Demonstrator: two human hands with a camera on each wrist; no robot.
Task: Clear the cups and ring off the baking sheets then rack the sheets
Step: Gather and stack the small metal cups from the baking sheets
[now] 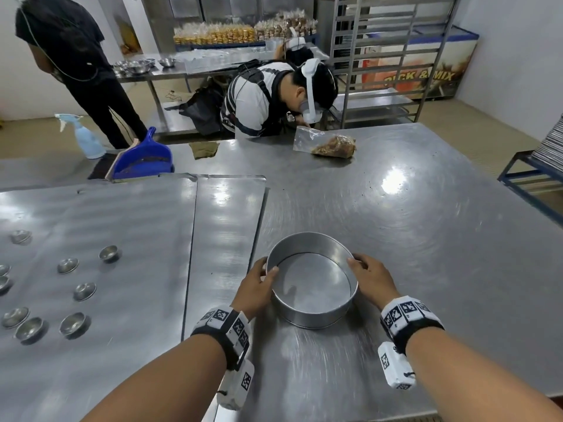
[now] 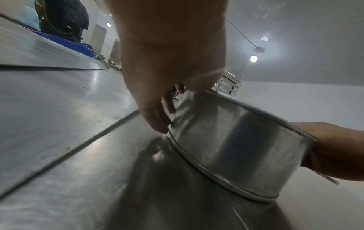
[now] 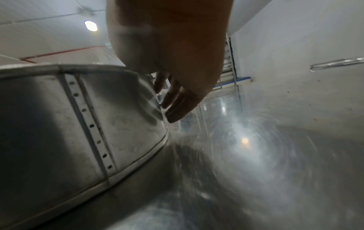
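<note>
ring (image 1: 311, 281): a round band of dull brushed metal, open at top, with a rolled lower edge and a riveted vertical seam (image 3: 89, 123); it is seen standing on the bare steel table (image 1: 426, 239), just off the right edge of the sheets, at 6 o'clock of the table.
left hand (image 1: 255, 289): it is placed at the ring's 9 o'clock; the thumb is hooked over the rim and the fingers (image 2: 155, 119) are curled against the outer wall, so the ring is gripped.
right hand (image 1: 372, 280): it is placed at the ring's 3 o'clock; the thumb is laid on the rim and the fingers (image 3: 177, 107) are held together, nearly straight, against the wall.
baking sheets (image 1: 100, 239): two flat, matte grey sheets are laid side by side, edges overlapping, at 9 o'clock of the ring.
cups (image 1: 81, 291): small shiny round metal cups are scattered on the left sheet, well apart from the ring.
</note>
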